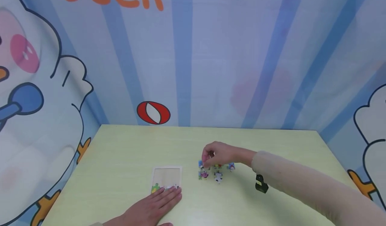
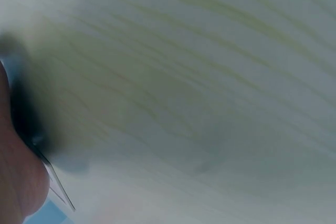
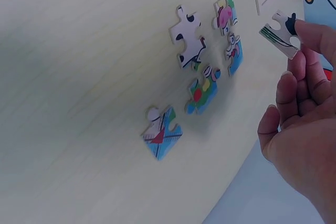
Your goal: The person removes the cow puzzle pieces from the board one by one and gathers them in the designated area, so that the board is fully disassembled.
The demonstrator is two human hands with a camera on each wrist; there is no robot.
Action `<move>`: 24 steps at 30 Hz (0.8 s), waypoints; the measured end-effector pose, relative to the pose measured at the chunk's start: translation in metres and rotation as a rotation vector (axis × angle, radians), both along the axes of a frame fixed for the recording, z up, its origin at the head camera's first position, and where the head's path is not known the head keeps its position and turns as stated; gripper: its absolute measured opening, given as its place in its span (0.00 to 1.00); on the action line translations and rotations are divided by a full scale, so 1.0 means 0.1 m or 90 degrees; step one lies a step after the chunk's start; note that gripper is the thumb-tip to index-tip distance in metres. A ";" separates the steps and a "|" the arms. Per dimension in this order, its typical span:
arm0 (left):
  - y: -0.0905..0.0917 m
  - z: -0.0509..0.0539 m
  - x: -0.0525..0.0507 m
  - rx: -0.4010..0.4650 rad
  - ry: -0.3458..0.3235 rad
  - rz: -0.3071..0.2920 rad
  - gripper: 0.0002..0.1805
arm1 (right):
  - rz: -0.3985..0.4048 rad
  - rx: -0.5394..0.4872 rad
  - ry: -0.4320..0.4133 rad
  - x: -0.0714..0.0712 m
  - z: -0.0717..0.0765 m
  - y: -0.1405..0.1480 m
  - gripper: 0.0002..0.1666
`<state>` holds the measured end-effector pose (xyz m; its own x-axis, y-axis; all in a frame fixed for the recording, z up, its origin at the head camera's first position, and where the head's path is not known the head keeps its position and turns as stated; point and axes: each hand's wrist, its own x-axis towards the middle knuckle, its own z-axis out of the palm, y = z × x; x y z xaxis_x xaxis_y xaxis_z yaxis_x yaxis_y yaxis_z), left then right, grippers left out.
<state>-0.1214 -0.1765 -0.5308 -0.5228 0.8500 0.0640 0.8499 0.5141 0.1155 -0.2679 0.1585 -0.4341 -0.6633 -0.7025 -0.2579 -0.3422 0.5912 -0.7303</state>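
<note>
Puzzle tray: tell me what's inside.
The puzzle tray holds a green piece at its lower left and is bare above; the left hand covers much of the lower part, hiding what lies beneath.

I see a lane of desk (image 1: 190, 179) between the puzzle frame (image 1: 167, 167) and the loose pieces (image 1: 218, 177), while the left hand (image 1: 152, 205) blocks the frame's near side.
</note>
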 end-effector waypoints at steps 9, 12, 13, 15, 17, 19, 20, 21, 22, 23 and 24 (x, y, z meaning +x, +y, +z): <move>0.02 0.02 0.00 -0.030 -0.030 0.020 0.40 | -0.025 0.005 0.005 0.01 -0.01 0.21 0.04; 0.02 0.02 0.00 -0.028 -0.022 0.016 0.40 | -0.032 0.002 0.009 0.01 -0.02 0.28 0.05; 0.01 0.02 0.01 -0.026 -0.010 0.012 0.40 | -0.034 0.000 0.009 0.01 -0.02 0.31 0.05; 0.01 0.02 0.01 -0.021 0.005 0.006 0.39 | -0.038 -0.004 0.008 0.02 -0.03 0.35 0.05; 0.00 0.02 0.01 -0.015 0.018 0.001 0.39 | -0.044 -0.003 0.004 0.03 -0.02 0.39 0.04; 0.00 0.02 0.01 -0.011 0.029 -0.002 0.39 | -0.052 -0.001 -0.001 0.04 -0.02 0.44 0.04; 0.00 0.01 0.01 -0.009 0.033 -0.003 0.39 | -0.057 0.001 -0.003 0.04 -0.02 0.46 0.05; 0.00 0.02 0.01 -0.008 0.035 -0.004 0.39 | -0.061 0.002 -0.005 0.05 -0.02 0.48 0.05; 0.00 0.02 0.01 -0.008 0.036 -0.004 0.39 | -0.064 0.004 -0.008 0.05 -0.02 0.50 0.04; 0.00 0.02 0.01 -0.007 0.037 -0.004 0.39 | -0.066 0.006 -0.008 0.06 -0.03 0.52 0.04; 0.00 0.01 0.01 -0.007 0.039 -0.005 0.39 | -0.070 0.007 -0.009 0.06 -0.03 0.54 0.05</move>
<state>-0.1200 -0.1762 -0.5293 -0.5113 0.8550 0.0867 0.8594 0.5081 0.0582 -0.2615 0.2129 -0.4369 -0.7323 -0.6233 -0.2742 -0.2653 0.6320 -0.7281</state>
